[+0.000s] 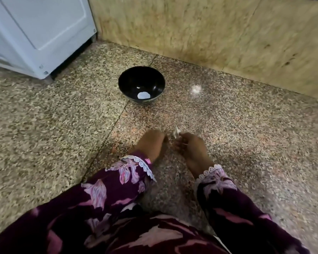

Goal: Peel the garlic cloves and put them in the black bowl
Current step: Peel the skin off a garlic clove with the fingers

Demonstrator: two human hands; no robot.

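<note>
Both hands are meeting low over the floor (62, 125), the right hand (189, 145) pinching a garlic clove (177, 133); the left hand (151, 142) is blurring, its grip unclear, with the black bowl (124, 84) well beyond.

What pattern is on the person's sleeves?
Dark purple with pink flowers and white lace cuffs on both sleeves, seen in the head view.
</note>
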